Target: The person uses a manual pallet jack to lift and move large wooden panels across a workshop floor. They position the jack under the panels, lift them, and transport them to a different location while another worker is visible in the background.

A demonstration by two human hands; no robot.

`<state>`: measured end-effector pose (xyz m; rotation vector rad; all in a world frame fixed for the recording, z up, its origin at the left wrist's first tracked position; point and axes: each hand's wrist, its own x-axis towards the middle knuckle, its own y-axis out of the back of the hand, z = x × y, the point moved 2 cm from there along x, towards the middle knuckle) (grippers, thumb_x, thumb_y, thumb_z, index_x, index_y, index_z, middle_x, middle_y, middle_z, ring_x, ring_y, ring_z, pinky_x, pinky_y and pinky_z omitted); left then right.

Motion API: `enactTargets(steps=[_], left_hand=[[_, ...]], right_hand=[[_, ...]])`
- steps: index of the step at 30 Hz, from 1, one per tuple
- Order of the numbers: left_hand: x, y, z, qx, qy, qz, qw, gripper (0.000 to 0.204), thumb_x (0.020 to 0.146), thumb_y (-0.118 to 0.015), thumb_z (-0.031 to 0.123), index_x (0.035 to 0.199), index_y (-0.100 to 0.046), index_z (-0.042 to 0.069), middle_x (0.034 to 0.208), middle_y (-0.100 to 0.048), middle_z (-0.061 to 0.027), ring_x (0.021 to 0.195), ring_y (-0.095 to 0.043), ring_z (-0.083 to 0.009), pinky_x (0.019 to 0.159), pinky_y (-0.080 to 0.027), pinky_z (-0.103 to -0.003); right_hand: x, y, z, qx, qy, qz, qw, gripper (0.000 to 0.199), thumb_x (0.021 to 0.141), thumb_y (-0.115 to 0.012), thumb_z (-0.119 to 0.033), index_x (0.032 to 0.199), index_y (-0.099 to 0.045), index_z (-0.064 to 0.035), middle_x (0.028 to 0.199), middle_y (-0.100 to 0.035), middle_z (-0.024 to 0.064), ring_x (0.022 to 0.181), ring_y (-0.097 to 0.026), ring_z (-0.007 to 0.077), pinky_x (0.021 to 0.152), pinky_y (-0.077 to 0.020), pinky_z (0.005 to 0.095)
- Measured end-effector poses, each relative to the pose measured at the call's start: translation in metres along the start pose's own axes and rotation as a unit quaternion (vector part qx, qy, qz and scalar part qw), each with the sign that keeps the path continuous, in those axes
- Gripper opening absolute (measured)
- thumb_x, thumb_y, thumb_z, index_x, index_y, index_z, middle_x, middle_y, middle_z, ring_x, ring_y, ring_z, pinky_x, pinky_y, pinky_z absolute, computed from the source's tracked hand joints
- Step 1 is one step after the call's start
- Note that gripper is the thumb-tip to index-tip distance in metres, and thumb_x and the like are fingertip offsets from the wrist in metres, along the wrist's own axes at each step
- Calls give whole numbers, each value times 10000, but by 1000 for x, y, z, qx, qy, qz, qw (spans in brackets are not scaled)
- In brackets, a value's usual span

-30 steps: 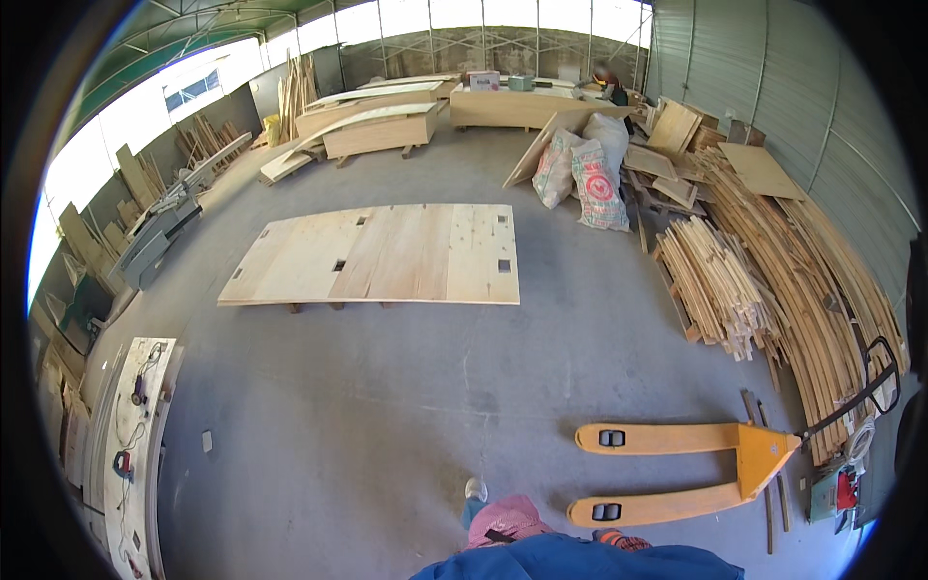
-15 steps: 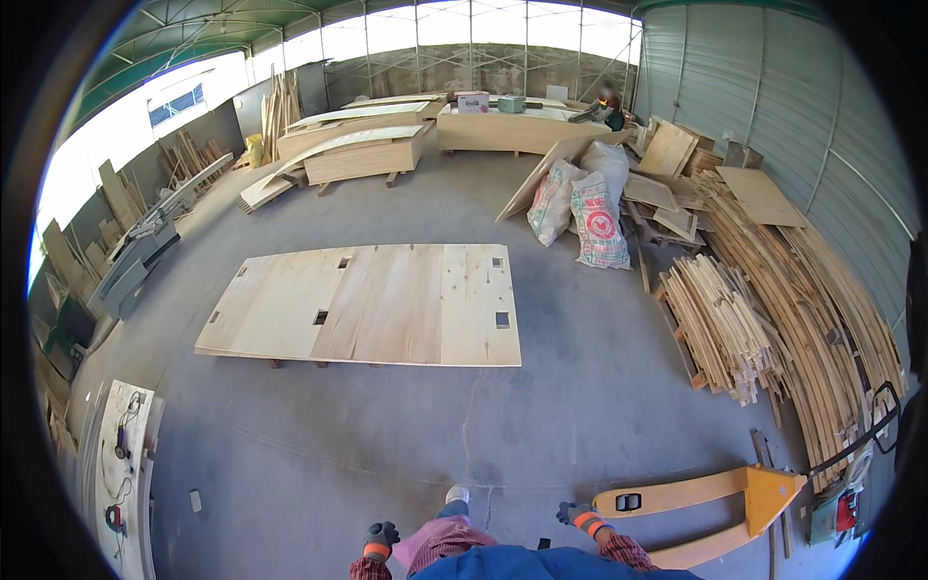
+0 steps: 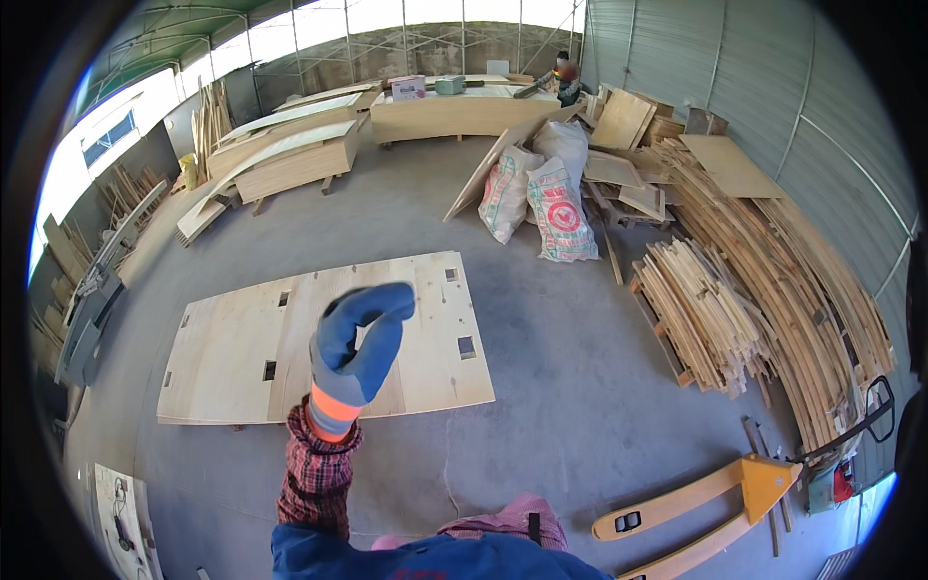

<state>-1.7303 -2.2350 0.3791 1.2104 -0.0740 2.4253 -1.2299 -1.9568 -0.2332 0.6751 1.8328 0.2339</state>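
- The grey concrete floor [image 3: 570,387] lies open between the large flat plywood panel with small rectangular cut-outs [image 3: 242,348] and the timber along the right wall; another open stretch runs from the panel's far edge up to the stacks at the back.
- The left hand [image 3: 356,353], in a blue glove with an orange cuff over a red plaid sleeve, is raised in front of the panel's near edge. Its fingers curl forward, half bent, and grip nothing. It touches nothing.
- The right hand is out of view.
- A yellow pallet jack [image 3: 706,503] stands on the floor at the lower right, its forks pointing left.
- A heap of thin wooden slats [image 3: 706,309] and long bent strips lines the right side, narrowing the way there.
- Two printed white sacks [image 3: 541,198] lean together beyond the panel's far right corner.
- Stacked plywood sheets on trestles [image 3: 290,159] fill the far left; another person works at the far end.
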Motion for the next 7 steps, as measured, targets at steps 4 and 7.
enactTargets(steps=[4,7], left_hand=[[104,-59,24,-70,-198,-133,969,554,913,-640,391,1200,-539,-71,1131,-622,-221,958,-661,-294,820,-546,-401],[98,-99,1,-155,-260,-210,930,747,865,-673,469,1334,-442,-65,1249,-564,-262,1016,-652,-340,848,-547,-457]], right_hand=[[52,-3,-64,-5,21,2,1000,362,895,-527,-385,942,-692,-66,855,-718,117,661,-666,231,582,-515,375],[107,18,-93,-45,32,4,998,345,893,-539,-382,966,-689,-80,875,-719,121,676,-675,237,580,-518,384]])
